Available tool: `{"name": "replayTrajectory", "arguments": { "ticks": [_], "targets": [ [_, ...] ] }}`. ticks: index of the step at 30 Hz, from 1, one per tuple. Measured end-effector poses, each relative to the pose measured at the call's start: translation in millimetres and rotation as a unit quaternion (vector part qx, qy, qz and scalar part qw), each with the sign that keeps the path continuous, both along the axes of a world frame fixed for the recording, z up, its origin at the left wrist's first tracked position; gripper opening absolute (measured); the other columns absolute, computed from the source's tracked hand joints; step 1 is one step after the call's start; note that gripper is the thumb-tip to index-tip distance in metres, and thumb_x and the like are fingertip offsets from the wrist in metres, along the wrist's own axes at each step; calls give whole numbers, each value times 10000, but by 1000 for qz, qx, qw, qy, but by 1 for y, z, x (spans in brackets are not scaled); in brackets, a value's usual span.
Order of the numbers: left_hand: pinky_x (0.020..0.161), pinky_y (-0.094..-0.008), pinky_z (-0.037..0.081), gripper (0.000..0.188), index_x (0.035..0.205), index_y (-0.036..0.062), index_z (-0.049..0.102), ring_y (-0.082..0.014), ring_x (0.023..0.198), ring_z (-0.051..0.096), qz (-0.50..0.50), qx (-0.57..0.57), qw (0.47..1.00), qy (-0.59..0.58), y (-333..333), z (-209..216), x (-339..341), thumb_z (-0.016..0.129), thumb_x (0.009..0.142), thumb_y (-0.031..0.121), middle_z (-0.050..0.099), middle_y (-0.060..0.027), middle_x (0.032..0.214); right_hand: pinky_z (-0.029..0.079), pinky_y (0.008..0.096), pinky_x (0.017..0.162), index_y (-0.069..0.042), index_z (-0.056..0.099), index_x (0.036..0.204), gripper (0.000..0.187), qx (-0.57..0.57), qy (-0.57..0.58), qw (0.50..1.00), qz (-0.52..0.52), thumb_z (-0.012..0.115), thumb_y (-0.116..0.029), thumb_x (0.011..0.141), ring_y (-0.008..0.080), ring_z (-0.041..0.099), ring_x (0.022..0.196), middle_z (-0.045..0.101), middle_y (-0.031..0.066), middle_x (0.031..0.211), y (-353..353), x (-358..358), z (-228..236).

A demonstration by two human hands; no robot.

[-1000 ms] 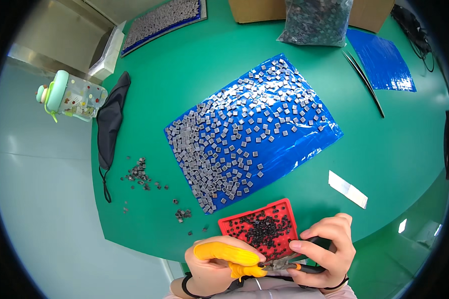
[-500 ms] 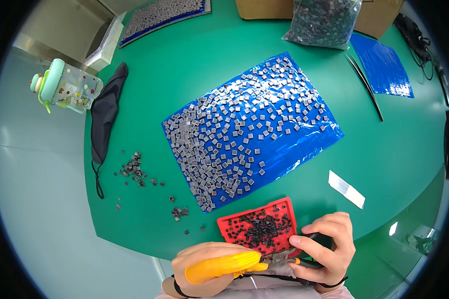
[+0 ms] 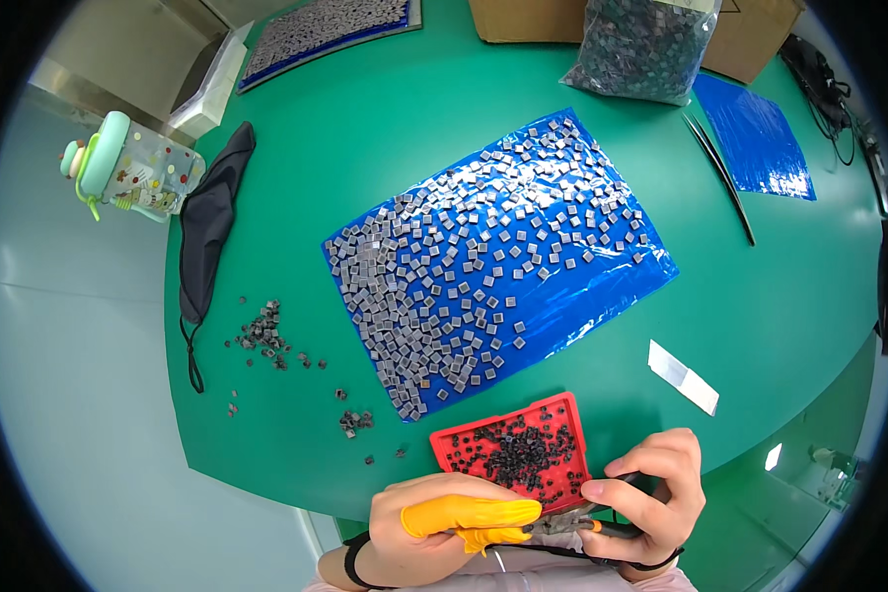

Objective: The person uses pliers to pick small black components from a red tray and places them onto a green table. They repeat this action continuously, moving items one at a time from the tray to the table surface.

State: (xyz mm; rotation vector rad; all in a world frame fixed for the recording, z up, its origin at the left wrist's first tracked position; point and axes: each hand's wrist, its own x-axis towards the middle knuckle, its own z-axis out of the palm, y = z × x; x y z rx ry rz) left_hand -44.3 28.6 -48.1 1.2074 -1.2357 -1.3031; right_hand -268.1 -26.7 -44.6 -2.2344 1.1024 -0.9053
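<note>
Green table (image 3: 286, 197) bearing large blue sheet (image 3: 602, 286), red tray (image 3: 577, 434), tweezers (image 3: 733, 197), black mask (image 3: 210, 222)

Yellow finger covers (image 3: 469, 515) on your left hand (image 3: 419, 538), orange-and-black pliers (image 3: 602, 526) in your right hand (image 3: 656, 498)
Ahead of them: red tray (image 3: 578, 434), black pieces (image 3: 521, 457), blue sheet (image 3: 582, 306) speckled with grey squares (image 3: 375, 276).

Our left hand (image 3: 419, 518) wears creased, bright yellow finger cots (image 3: 469, 514) toward its fingertips. Just behind it we have a black wristband (image 3: 351, 562), and behind our right hand (image 3: 656, 493) another thin dark band (image 3: 658, 566), then a pale pink sleeve (image 3: 673, 580).
</note>
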Motion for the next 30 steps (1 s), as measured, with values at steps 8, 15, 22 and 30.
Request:
{"name": "replayTrajectory", "arguments": {
  "ticks": [8,15,22,30],
  "targets": [
    [607,-348,420,101,948,13,595,-242,661,522,6,-193,981,-35,-1,-16,-10,603,910,107,587,-103,817,355,368,685,-195,740,849,368,4,12,1000,11,767,-448,584,215,496,794,577,17,876,4,3,3],
    [605,-347,408,228,962,8,551,-253,652,507,-107,-119,986,40,1,-24,1,544,959,236,558,-98,777,347,365,679,-205,742,853,385,-12,16,999,32,767,-485,589,214,491,800,576,8,877,3,0,2],
    [705,-298,501,321,1062,-12,552,-225,765,606,70,-30,983,170,-1,-6,-20,658,894,240,616,-134,873,357,371,687,-171,730,849,392,2,12,1000,3,773,-455,583,228,492,788,574,32,877,3,1,1],
    [612,-303,555,106,755,-35,687,-254,708,686,97,-84,989,71,3,-7,-8,779,719,4,694,-177,807,368,371,690,-158,727,841,382,23,-16,1000,12,778,-427,574,235,498,781,578,45,882,2,3,1]
  ]
}}
